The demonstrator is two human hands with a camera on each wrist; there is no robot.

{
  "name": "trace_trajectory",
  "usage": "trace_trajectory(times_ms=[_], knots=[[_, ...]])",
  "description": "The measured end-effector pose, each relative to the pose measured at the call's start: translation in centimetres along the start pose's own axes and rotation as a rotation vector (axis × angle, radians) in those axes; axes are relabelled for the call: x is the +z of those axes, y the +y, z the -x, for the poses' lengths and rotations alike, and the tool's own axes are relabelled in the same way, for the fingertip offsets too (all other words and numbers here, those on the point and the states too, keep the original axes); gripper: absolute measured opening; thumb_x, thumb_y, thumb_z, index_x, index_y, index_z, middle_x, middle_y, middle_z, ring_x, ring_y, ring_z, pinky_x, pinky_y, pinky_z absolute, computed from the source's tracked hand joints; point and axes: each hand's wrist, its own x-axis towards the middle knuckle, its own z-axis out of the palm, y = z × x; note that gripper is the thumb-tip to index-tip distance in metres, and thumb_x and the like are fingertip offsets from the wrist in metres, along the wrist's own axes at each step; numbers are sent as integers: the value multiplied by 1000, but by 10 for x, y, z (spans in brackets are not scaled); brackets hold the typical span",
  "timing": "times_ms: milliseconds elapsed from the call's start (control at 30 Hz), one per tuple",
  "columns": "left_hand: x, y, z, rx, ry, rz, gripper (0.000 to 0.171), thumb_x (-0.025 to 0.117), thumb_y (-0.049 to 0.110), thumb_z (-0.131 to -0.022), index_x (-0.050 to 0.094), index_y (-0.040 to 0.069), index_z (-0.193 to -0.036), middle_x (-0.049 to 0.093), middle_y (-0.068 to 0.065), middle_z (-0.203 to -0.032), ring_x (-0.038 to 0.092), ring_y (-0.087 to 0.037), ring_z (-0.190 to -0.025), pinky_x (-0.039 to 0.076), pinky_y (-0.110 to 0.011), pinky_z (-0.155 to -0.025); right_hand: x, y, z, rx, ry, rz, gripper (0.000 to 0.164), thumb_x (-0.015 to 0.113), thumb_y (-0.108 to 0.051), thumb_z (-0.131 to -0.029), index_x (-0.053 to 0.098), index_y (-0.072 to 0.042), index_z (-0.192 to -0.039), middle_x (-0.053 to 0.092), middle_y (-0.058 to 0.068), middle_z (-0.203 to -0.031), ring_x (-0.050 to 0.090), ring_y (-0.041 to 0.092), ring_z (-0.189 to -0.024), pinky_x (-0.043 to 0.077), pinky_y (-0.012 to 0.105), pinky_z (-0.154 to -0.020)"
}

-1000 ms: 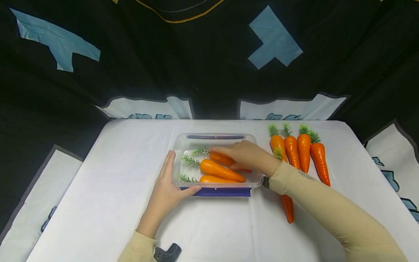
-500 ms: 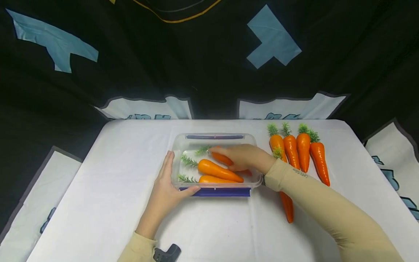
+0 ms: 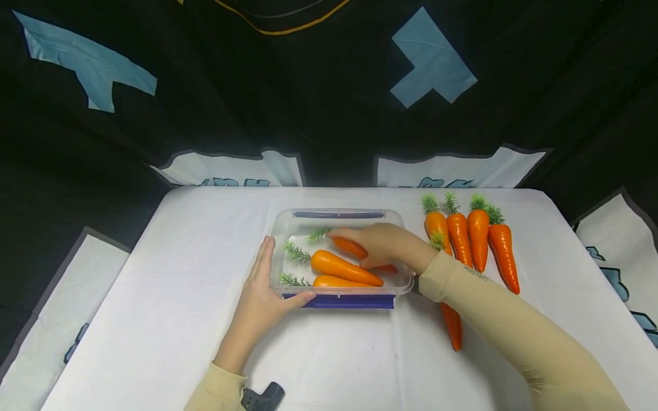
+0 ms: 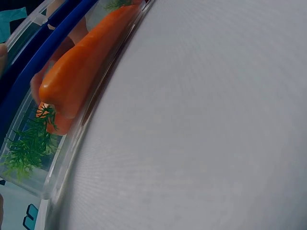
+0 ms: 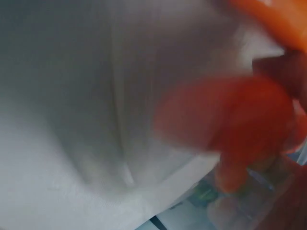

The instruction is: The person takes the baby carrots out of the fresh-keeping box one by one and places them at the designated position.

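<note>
Inside the container (image 3: 349,301), the right hand (image 3: 384,242) grips 1 carrot (image 3: 349,246), apparently positioning it; the left hand (image 3: 264,297), spread, steadies the container's left wall. Next move likely requires release.

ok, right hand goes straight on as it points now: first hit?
Likely the left wall of the clear plastic container, met by the green leafy top of the gripped orange carrot; depth is unclear.
</note>
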Motion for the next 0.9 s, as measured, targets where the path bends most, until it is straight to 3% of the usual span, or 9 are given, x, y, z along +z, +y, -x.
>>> trace_trajectory(times_ms=[133,433,667,900], knots=[[-1,1,0,-9,-7,-2,129,82,68,-64,10,24,-161,11,-2,-168,21,-33,-153,29,-59,-119,-2,-4,5,-56,115,1,84,77,-26,-83,31,-42,-152,65,-5,-94,57,16,-76,54,29,-73],[-1,1,0,-8,-7,-7,130,81,70,-63,10,24,-161,11,-1,-168,22,-34,-152,29,-59,-119,-16,-12,24,-41,346,-112,88,77,-36,-83,24,-50,-153,67,-6,-120,60,14,-85,56,28,-73],[0,1,0,-8,-8,-2,130,81,70,-62,10,25,-161,11,-2,-168,22,-34,-152,29,-60,-118,-30,-16,50,-104,515,-201,88,79,-43,-82,28,-39,-154,65,-1,-115,59,15,-74,53,22,-62],[-1,1,0,-6,-6,-2,130,83,68,-63,10,23,-161,12,-5,-168,22,-34,-152,29,-60,-118,-32,-12,84,-133,624,-306,94,85,-35,-78,32,-24,-155,65,6,-117,58,19,-75,54,26,-62]])
